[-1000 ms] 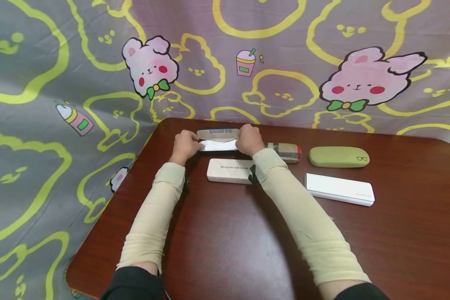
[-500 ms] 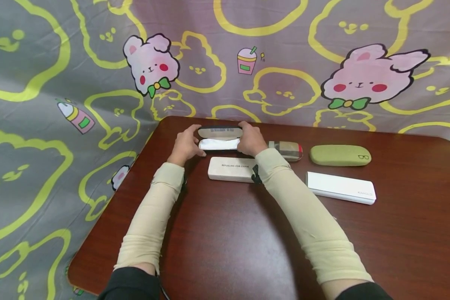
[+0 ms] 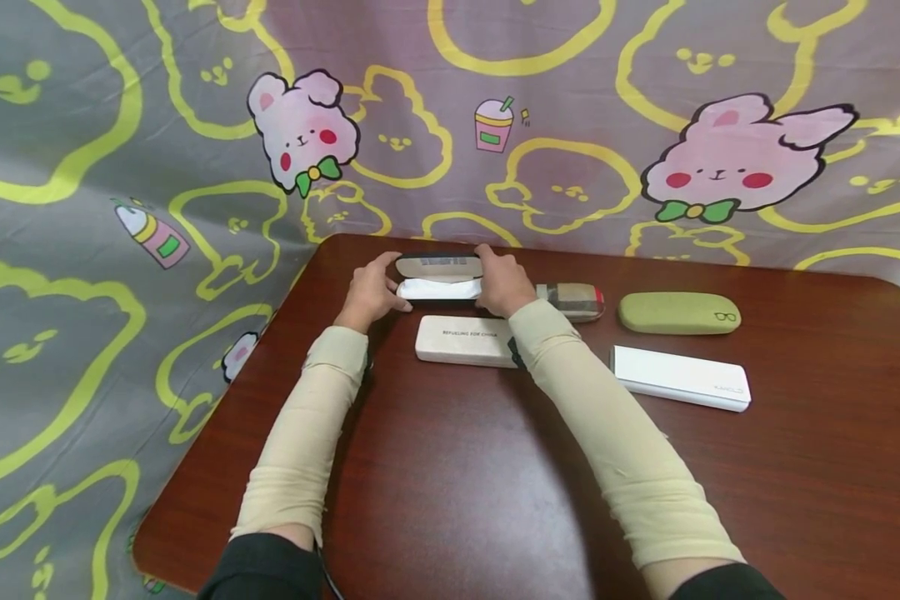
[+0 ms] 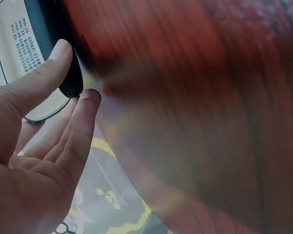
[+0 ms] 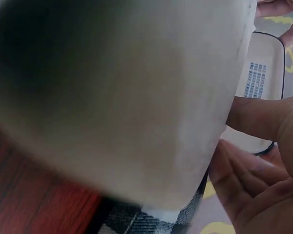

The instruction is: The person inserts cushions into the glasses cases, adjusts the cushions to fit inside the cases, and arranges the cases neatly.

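Observation:
An opened black glasses case [image 3: 439,267] lies at the back left of the table in the head view. Its raised lid has a pale lining with blue print, and a white cloth [image 3: 438,290] fills the base. My left hand [image 3: 370,292] holds the left end, thumb at the front and fingers behind, as the left wrist view shows the thumb [image 4: 58,51] on the black shell. Around the right end is my right hand [image 3: 504,283], with its fingertips up by the lid. In the right wrist view a cream case [image 5: 136,97] hides part of that grip.
Just in front lies the cream case, lettered on top. A plaid case [image 3: 576,301] sits right of my right hand, partly behind the forearm. Farther right are a green case [image 3: 678,312] and a white box-shaped case [image 3: 681,377]. Patterned cloth [image 3: 555,108] hangs behind the table.
My left hand has shifted from the cloth's left edge to span the case's left end. The right hand stays at the right end. The white cloth lies smoother in the base.

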A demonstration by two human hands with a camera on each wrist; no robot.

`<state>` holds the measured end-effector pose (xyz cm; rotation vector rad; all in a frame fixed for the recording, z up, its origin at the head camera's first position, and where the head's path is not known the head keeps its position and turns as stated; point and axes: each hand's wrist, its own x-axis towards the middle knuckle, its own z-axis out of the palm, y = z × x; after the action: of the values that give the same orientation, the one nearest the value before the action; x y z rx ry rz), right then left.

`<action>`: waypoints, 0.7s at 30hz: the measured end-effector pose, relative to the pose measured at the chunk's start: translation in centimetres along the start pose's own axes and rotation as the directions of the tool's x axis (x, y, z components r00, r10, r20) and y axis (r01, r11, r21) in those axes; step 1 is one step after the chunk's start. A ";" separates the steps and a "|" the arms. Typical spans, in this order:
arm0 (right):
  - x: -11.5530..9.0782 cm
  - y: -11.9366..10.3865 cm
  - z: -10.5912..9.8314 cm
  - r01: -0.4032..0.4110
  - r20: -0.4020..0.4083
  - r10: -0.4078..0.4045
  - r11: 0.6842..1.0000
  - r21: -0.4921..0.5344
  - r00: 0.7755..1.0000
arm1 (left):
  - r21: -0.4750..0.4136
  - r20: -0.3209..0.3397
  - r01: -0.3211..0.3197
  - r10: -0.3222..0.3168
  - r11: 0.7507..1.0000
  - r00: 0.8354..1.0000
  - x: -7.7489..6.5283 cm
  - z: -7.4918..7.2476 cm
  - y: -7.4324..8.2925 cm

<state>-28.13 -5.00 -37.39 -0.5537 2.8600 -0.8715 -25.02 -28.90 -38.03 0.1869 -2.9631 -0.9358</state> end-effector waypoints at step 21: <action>-0.2 1.5 0.6 0.104 -0.098 -0.102 0.994 0.022 0.990 | -0.016 -0.073 0.005 -0.006 1.000 0.997 -0.1 0.1 -0.2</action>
<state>-28.30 -4.06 -38.74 -0.6799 2.9234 -0.9764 -24.89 -28.95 -38.21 0.2239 -2.8891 -0.9314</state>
